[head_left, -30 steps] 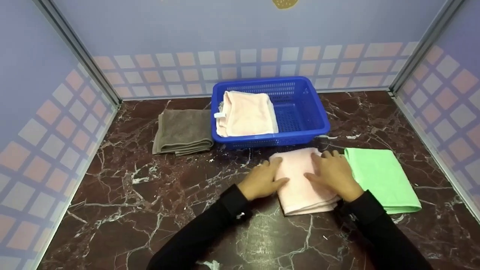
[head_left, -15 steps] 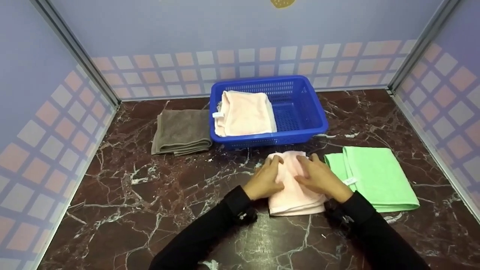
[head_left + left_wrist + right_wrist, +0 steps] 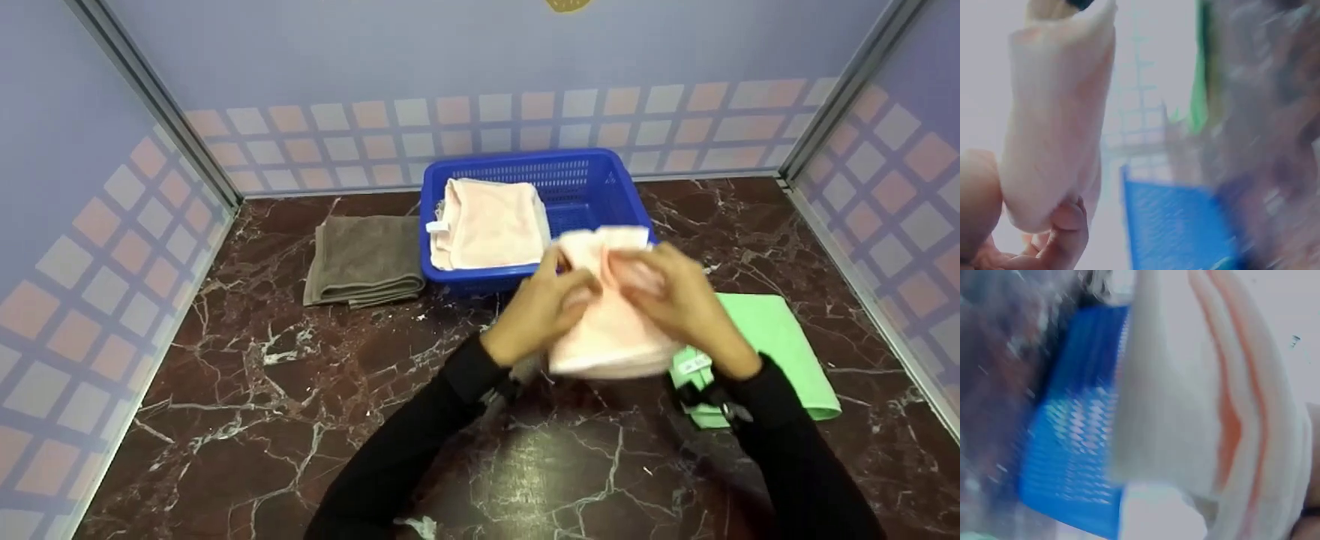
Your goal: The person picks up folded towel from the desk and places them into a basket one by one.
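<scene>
A folded pale pink towel [image 3: 611,330] hangs in the air between both hands, just in front of the blue basket. My left hand [image 3: 544,307] pinches its left side; in the left wrist view, a thumb and finger close on the folded towel [image 3: 1058,118]. On the other side my right hand [image 3: 679,304] grips the towel's right part, slightly blurred by motion. The towel's layered folds [image 3: 1241,410] fill the right wrist view. Inside the blue basket [image 3: 517,159], a folded pink towel [image 3: 499,225] lies in the left part, its white tag at the left edge.
A folded brown towel [image 3: 367,259] lies left of the basket. To the right is a folded green towel [image 3: 784,345], partly hidden by the right forearm. Patterned panels [image 3: 480,60] enclose the dark marbled surface [image 3: 247,360] at the back and sides.
Both hands have lifted the pink towel off the surface and moved it forward, toward the basket's front right. Earlier it lay flat under the fingers. Basket, brown and green towels have stayed put.
</scene>
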Demonstrator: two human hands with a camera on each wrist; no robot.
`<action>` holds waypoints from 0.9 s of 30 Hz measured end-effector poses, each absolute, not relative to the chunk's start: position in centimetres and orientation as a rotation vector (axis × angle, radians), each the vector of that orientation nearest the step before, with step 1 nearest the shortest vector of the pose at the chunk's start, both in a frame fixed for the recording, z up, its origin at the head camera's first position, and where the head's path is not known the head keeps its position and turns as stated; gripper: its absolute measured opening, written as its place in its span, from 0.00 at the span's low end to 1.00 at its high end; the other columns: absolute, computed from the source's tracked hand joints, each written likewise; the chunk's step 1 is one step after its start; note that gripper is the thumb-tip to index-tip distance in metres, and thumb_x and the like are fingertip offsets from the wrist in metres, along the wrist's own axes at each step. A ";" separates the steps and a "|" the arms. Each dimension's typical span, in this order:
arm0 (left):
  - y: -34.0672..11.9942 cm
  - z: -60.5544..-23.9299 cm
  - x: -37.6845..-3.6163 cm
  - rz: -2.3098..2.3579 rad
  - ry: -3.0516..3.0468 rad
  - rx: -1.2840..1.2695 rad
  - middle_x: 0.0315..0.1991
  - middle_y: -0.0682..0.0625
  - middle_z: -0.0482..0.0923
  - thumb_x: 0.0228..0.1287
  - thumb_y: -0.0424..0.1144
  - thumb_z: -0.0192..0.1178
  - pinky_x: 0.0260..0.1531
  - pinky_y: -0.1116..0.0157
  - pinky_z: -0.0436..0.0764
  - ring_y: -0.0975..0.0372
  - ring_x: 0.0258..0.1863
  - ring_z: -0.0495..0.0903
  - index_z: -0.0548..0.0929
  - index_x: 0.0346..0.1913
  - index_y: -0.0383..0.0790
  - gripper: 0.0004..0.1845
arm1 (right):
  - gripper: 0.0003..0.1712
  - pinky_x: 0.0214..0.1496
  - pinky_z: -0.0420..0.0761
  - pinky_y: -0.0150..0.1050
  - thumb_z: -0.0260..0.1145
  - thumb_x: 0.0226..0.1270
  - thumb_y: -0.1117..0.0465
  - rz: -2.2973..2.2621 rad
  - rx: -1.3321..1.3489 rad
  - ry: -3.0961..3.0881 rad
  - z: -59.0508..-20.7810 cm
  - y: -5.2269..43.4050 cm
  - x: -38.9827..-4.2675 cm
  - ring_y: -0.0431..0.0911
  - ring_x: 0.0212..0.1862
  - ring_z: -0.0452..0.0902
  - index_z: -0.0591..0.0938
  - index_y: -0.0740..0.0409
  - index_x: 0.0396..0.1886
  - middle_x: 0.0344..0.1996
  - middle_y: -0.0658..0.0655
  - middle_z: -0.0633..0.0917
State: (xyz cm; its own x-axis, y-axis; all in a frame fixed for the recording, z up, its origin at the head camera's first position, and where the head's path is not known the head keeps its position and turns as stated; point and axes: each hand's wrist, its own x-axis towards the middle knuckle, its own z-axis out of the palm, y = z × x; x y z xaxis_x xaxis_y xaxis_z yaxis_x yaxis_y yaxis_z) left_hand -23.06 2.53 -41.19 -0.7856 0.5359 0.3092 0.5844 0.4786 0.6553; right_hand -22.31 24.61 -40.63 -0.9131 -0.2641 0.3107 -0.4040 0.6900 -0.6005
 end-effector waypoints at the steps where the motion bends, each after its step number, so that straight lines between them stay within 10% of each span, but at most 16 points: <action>1: 2.8 -40.5 -23.9 -1.209 -2.612 -0.984 0.73 0.34 0.62 0.70 0.32 0.63 0.50 0.69 0.86 0.49 0.57 0.83 0.86 0.50 0.38 0.09 | 0.24 0.48 0.87 0.59 0.72 0.64 0.69 1.012 0.522 -2.658 -39.9 24.7 -23.1 0.64 0.48 0.82 0.84 0.60 0.62 0.50 0.71 0.83; 7: 4.1 -39.1 -29.2 -1.056 -2.467 -0.867 0.57 0.36 0.69 0.72 0.28 0.58 0.63 0.60 0.80 0.49 0.56 0.77 0.84 0.62 0.37 0.19 | 0.18 0.45 0.85 0.54 0.73 0.65 0.68 0.933 0.429 -2.496 -37.4 24.9 -28.6 0.60 0.44 0.79 0.89 0.59 0.54 0.44 0.71 0.82; 15: 5.3 -38.9 -34.1 -0.885 -2.583 -0.739 0.64 0.35 0.67 0.70 0.22 0.51 0.67 0.56 0.74 0.46 0.61 0.72 0.77 0.71 0.37 0.27 | 0.22 0.46 0.76 0.50 0.70 0.64 0.73 0.881 0.419 -2.431 -37.5 24.6 -34.0 0.56 0.40 0.72 0.87 0.58 0.58 0.43 0.69 0.78; 22: 6.4 -40.0 -36.7 -0.631 -2.876 -0.695 0.74 0.31 0.58 0.66 0.24 0.57 0.74 0.52 0.68 0.41 0.69 0.67 0.68 0.75 0.34 0.33 | 0.38 0.61 0.78 0.61 0.63 0.61 0.76 0.829 0.446 -2.643 -39.2 25.7 -37.3 0.67 0.53 0.74 0.73 0.63 0.74 0.62 0.75 0.70; 27: 6.7 -41.8 -37.7 -0.333 -2.966 -0.680 0.73 0.27 0.62 0.66 0.25 0.60 0.77 0.48 0.64 0.39 0.70 0.69 0.81 0.60 0.28 0.19 | 0.46 0.63 0.79 0.63 0.64 0.59 0.78 0.792 0.470 -2.845 -41.1 25.1 -38.7 0.72 0.59 0.74 0.63 0.65 0.79 0.72 0.75 0.62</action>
State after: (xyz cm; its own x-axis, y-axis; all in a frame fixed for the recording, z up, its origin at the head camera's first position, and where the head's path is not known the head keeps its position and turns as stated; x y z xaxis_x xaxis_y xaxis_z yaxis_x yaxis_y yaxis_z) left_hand -37.66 6.65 -41.79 -0.8982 0.4212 0.1259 0.4386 0.8778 0.1927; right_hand -38.68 25.09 -41.10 -0.9395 -0.2575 0.2258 -0.3371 0.8113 -0.4776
